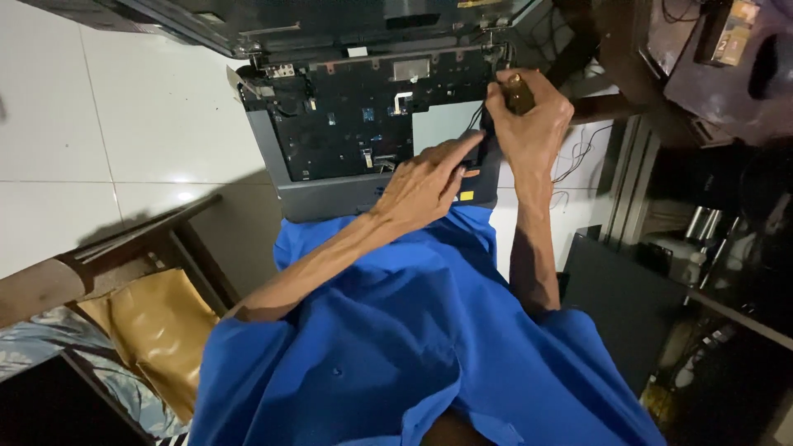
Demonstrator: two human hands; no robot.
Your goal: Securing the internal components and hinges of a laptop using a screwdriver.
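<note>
Opened laptop base [363, 124] sits on the lap, long axis across — right hand [529, 116] at its far-right corner, grip wrapped around a brownish tool handle [519, 92]. Left hand [425, 182] just beside, forefinger out, holding nothing.

White tiled floor [107, 124], glossy, one light reflection; dark wooden furniture frame [140, 231]; tan cushion [157, 339]; dark cluttered shelving [727, 231]; loose wires [578, 161] on floor.
</note>
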